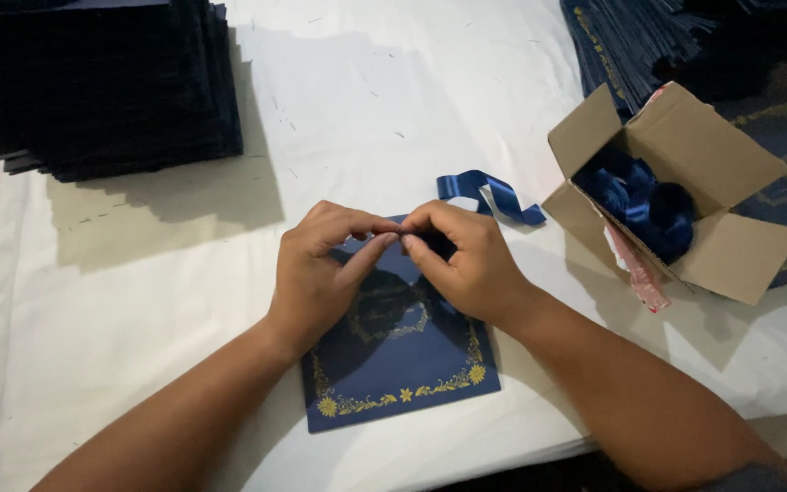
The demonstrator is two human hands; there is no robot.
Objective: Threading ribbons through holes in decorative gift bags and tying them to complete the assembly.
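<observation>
A dark blue card (403,369) with gold floral trim lies flat on the white table in front of me. My left hand (321,273) and my right hand (466,260) meet above its top edge, fingertips pinched together on something small and dark that I cannot make out. A blue satin ribbon (489,193) curls on the table just beyond my right hand; whether it runs into my fingers is hidden.
An open cardboard box (685,191) with blue ribbon rolls sits at the right. A tall stack of dark blue cards (102,87) stands at the back left, more dark cards (630,41) at the back right. The white tablecloth (138,301) covers the table.
</observation>
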